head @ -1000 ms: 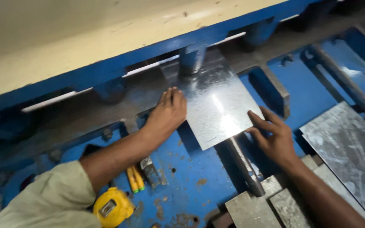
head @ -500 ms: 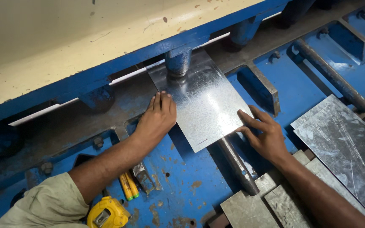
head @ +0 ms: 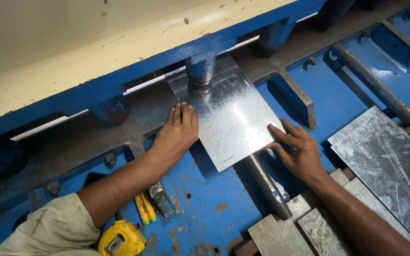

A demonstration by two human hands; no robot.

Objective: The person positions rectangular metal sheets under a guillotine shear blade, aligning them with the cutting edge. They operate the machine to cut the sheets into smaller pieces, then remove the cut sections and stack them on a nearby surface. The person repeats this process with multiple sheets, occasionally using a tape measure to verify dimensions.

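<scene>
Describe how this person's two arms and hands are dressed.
Both hands are bare: no gloves, rings or watch show on the left hand or the right hand. The left arm wears a pale, grubby khaki sleeve pushed up near the elbow. The right forearm is uncovered to the picture's edge.

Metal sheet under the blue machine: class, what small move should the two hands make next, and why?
Probably hold the metal sheet flat and steady. Its far edge already lies under the round clamp post, the left hand presses its left edge and the right hand its near right corner, so only a slight squaring nudge seems needed.
</scene>
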